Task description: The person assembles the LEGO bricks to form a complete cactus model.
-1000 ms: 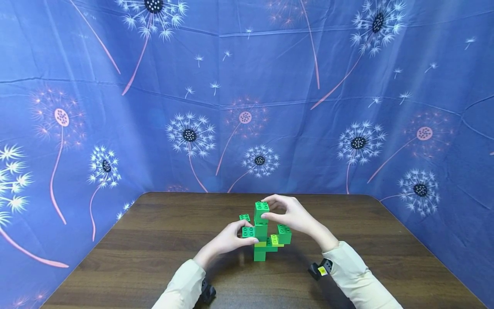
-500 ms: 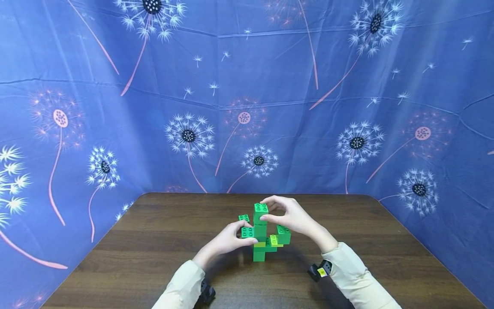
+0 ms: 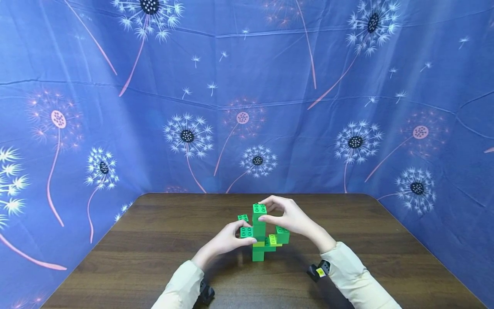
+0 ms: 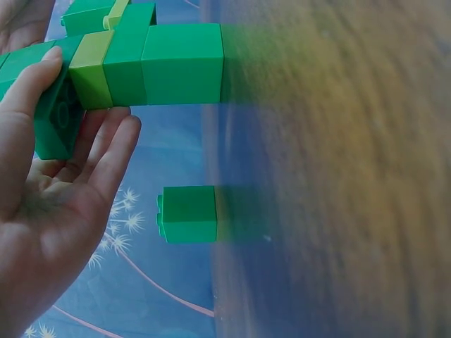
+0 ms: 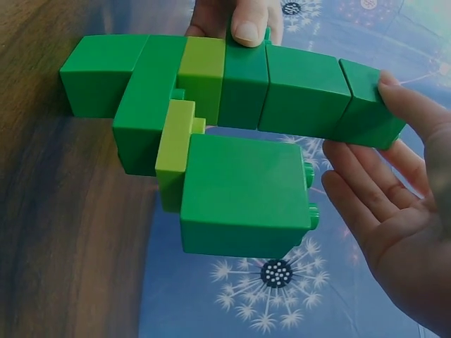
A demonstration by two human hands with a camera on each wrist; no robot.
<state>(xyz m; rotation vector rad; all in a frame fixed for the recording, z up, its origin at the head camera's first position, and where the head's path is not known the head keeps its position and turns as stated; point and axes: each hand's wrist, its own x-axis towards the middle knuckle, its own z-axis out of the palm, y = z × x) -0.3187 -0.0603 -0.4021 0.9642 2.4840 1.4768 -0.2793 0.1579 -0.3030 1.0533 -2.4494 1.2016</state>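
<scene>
A tower of green bricks (image 3: pixel 258 256) with a lime layer stands upright on the table. My right hand (image 3: pixel 291 217) pinches the top brick (image 3: pixel 260 210) between thumb and fingers; in the right wrist view it lines up with the brick below. My left hand (image 3: pixel 224 241) grips the tower at mid-height, around a green side brick (image 3: pixel 246 232) that juts left, its thumb on the front. On the right, a low arm carries a lime brick (image 3: pixel 272 239) and a larger green brick (image 5: pixel 243 193). Fingers partly hide the tower's back.
A loose green brick (image 4: pixel 189 215) stands on the wooden table (image 3: pixel 154 257), behind and left of the tower. A blue dandelion-print cloth (image 3: pixel 216 163) hangs behind the table and at its sides. Each wrist wears a small black camera (image 3: pixel 318 271).
The top brick has sunk slightly onto the tower under my right hand, and the gap beneath it has closed. My left hand keeps its grip. The whole view has drifted slightly.
</scene>
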